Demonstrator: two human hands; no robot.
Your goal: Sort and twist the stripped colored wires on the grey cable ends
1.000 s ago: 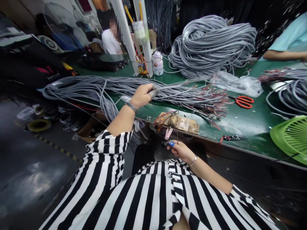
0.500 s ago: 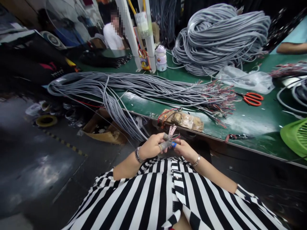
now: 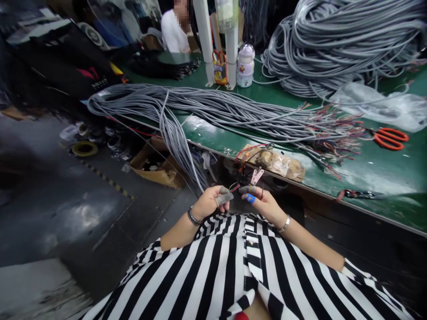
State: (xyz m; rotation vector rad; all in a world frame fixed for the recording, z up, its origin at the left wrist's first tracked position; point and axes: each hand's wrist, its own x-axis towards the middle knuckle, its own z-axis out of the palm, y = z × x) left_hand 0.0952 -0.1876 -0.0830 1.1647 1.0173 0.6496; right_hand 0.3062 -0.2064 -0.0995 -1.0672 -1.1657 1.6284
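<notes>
My left hand (image 3: pixel 213 201), with grey covers on its fingertips, is closed in a pinch around the end of a cable. Thin red and dark wires (image 3: pixel 234 188) stick out of that pinch towards the right. At their far end the fingertips of my right hand (image 3: pixel 258 200) are pressed together on them; blue tape wraps one finger. A pink two-armed piece (image 3: pixel 256 175) shows just above the right fingers; I cannot tell whether that hand touches it. Beyond both hands, a long bundle of grey cables (image 3: pixel 213 104) lies on the green bench (image 3: pixel 376 178), one branch hanging over its edge.
A taped block (image 3: pixel 283 165) sits at the bench edge. To its right lie orange-handled scissors (image 3: pixel 390 138) and a dark tool (image 3: pixel 358 194). Behind are a large cable coil (image 3: pixel 333 49), a plastic bag (image 3: pixel 376 104) and a bottle (image 3: pixel 246 66). A person (image 3: pixel 175 31) is across the bench.
My hands have moved apart, leaving the thin wires visible between them. The view has shifted, so the bench things appear further right.
</notes>
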